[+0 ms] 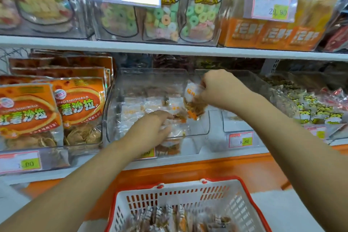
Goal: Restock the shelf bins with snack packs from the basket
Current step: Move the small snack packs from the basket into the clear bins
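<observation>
Right hand: fingers curled tight round one snack pack, holding it up over the right side of the clear bin.
Left hand: reaching into the front of the bin, fingers bent down on the packs there. I can't tell if it has hold of one.
Snack pack: small and see-through, white on top, with brown and orange bits inside.
Bin: on the lower shelf, in the middle, with a pile of packs just like it lying inside.
Basket: white with a red rim, down below the arms, with more packs in the bottom.
Left of the bin: big orange bags standing up.
Upper shelf: bags of ring sweets.
Right of the bin: a price tag.
</observation>
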### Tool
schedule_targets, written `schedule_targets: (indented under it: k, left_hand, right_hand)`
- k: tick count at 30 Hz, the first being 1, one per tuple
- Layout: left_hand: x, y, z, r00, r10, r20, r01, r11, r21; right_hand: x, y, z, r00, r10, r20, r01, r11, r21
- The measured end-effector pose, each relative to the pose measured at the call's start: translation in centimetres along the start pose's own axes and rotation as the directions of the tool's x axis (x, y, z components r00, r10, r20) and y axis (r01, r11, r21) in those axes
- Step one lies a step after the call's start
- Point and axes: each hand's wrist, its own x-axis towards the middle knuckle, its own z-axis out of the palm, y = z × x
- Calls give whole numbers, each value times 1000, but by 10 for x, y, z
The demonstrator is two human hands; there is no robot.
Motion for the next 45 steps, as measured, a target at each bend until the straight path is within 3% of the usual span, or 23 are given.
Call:
schedule_targets:
  k: [5,14,17,20,22,27,32,34,36,39,43,45]
  left_hand:
    - [5,-16,-5,997,-13,82,1,990,140]
    - [-5,-26,-15,994,-73,86,53,975,214]
    - [-5,-24,-15,993,-83,80,64,973,220]
    - [-6,-22,-16,994,-88,69,73,978,193]
    - [-6,-22,-14,994,-91,66,78,979,189]
    - [-5,-21,-10,993,-96,71,79,975,209]
    - [-6,-20,-11,995,-75,61,61,978,201]
    - [-6,-20,-11,996,-67,54,54,977,208]
    - [-7,-20,-11,996,-69,52,57,977,203]
    - [-7,-17,-12,997,-59,49,49,982,180]
    - [-5,-18,-13,998,-39,42,33,990,137]
    - [-3,-20,-12,998,-53,30,48,989,139]
  right_hand:
    - [44,-23,33,990,53,127,-37,991,-129]
    - [75,-31,74,935,70,348,-27,992,-127]
    - [69,-31,81,948,57,314,14,975,-222]
    - [65,-27,87,975,-44,217,124,920,-371]
    - [64,-21,84,957,-108,269,214,889,-406]
    - [64,-17,85,919,-147,366,278,900,-336]
    - [64,-15,88,968,-163,190,194,968,-159]
    - [58,-17,86,967,-171,188,200,969,-146]
    - [53,-19,86,915,-148,375,201,974,-107]
    - [52,-20,92,717,-81,692,162,985,-53]
    - [58,-21,101,608,-38,793,74,997,-9]
    - [61,-23,98,606,-35,795,10,999,36]
